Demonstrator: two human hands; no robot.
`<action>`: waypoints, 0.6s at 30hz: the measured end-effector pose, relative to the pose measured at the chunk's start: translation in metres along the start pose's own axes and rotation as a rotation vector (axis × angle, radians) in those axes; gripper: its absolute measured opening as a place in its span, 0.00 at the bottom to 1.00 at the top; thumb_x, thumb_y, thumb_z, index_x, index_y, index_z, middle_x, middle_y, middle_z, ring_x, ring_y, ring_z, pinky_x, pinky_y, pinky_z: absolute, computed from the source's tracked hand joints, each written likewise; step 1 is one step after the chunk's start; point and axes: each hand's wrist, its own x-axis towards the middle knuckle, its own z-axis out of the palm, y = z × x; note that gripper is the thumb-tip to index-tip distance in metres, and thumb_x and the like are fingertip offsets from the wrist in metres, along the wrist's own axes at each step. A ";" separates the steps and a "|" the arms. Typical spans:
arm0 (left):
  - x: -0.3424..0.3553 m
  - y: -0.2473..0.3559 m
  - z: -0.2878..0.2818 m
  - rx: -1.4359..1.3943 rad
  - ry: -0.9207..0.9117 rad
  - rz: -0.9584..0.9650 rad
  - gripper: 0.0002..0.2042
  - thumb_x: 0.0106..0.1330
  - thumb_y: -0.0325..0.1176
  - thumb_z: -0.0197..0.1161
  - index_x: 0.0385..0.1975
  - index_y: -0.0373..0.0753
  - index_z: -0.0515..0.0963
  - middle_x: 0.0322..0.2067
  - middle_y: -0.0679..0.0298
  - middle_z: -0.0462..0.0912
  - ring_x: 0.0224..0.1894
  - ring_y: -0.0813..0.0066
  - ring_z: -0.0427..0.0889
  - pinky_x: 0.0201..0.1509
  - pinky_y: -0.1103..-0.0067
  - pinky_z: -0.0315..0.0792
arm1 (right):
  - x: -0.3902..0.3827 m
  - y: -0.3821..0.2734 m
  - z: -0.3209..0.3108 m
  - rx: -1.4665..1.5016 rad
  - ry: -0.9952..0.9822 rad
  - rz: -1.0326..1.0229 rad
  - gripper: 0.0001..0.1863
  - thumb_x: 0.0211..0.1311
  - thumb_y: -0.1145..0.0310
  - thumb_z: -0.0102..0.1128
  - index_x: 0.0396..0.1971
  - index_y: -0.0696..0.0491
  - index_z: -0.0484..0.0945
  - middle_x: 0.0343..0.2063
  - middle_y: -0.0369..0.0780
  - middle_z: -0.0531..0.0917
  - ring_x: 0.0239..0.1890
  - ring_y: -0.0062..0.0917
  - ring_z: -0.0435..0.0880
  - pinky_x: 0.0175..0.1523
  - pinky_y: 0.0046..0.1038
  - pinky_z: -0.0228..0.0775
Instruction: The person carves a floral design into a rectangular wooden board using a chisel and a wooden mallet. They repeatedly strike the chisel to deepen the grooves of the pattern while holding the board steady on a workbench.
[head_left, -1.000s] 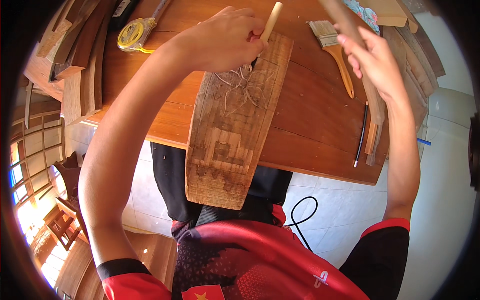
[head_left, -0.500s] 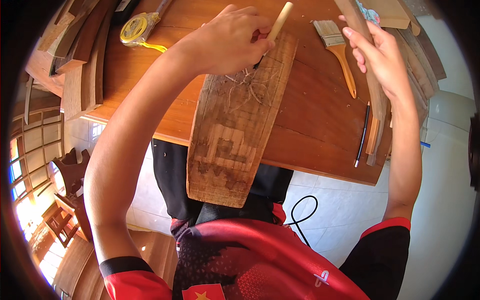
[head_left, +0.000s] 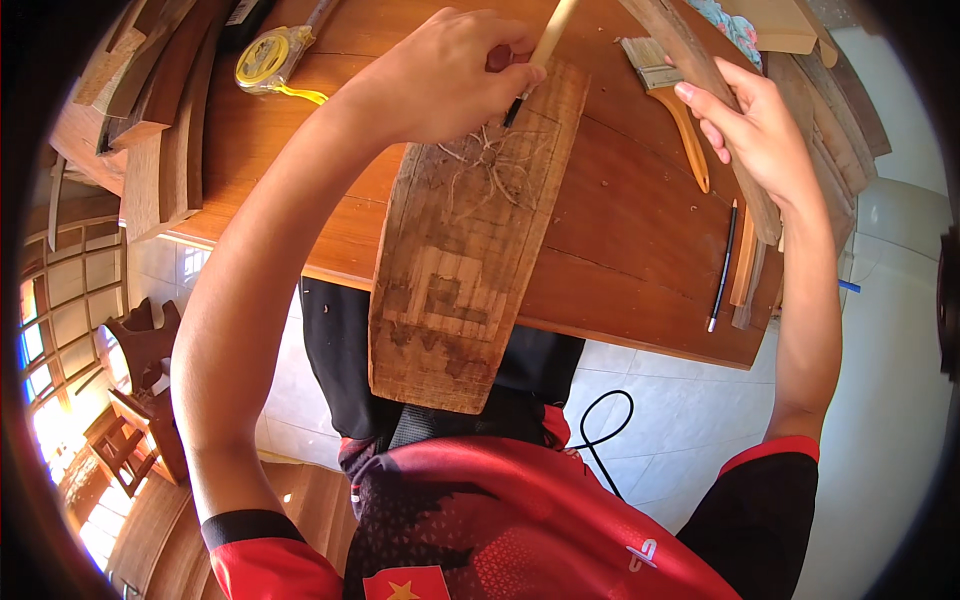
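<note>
My left hand [head_left: 455, 85] is closed around a slim carving chisel [head_left: 553, 36] with a pale round handle. Its dark narrow tip meets the far part of a long, worn wooden board [head_left: 440, 330], beside thin root-like carved lines radiating from a centre. That board's near end hangs over the table edge towards my lap. In my right hand [head_left: 765, 135] is a long brown wooden bar [head_left: 690, 50], gripped partway along and held slanting above the table. The bar's far end is beyond the picture, as is the top of the chisel handle.
On the wooden table [head_left: 620, 260], a flat paintbrush [head_left: 682, 130] and a dark pencil [head_left: 722, 265] lie on the right. A yellow tape measure [head_left: 268, 62] rests at the far left. Wood pieces [head_left: 165, 170] are stacked left, with more strips [head_left: 825, 125] at right.
The wooden bar has swung left, its near end rising off the strips by the pencil, and now overlaps the brush. The chisel and board have shifted slightly left in view.
</note>
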 end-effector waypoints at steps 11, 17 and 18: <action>0.009 0.005 -0.010 0.059 -0.059 0.078 0.16 0.73 0.39 0.58 0.32 0.30 0.78 0.26 0.51 0.79 0.31 0.56 0.79 0.41 0.64 0.73 | 0.000 -0.015 -0.003 -0.104 -0.001 0.019 0.13 0.74 0.59 0.64 0.34 0.54 0.78 0.16 0.26 0.67 0.18 0.07 0.64 0.22 0.17 0.57; 0.002 0.017 -0.014 -0.042 -0.094 -0.063 0.14 0.73 0.39 0.59 0.34 0.31 0.78 0.26 0.51 0.78 0.31 0.53 0.79 0.42 0.62 0.73 | 0.000 -0.022 -0.001 -0.134 -0.025 0.033 0.14 0.74 0.58 0.64 0.34 0.53 0.78 0.16 0.26 0.65 0.18 0.07 0.64 0.22 0.18 0.57; 0.002 0.017 -0.014 -0.036 -0.095 -0.053 0.14 0.73 0.39 0.59 0.35 0.31 0.78 0.27 0.50 0.78 0.32 0.53 0.79 0.42 0.62 0.73 | 0.000 -0.020 -0.002 -0.134 -0.026 0.034 0.14 0.74 0.58 0.64 0.34 0.53 0.78 0.16 0.26 0.65 0.18 0.07 0.63 0.22 0.18 0.57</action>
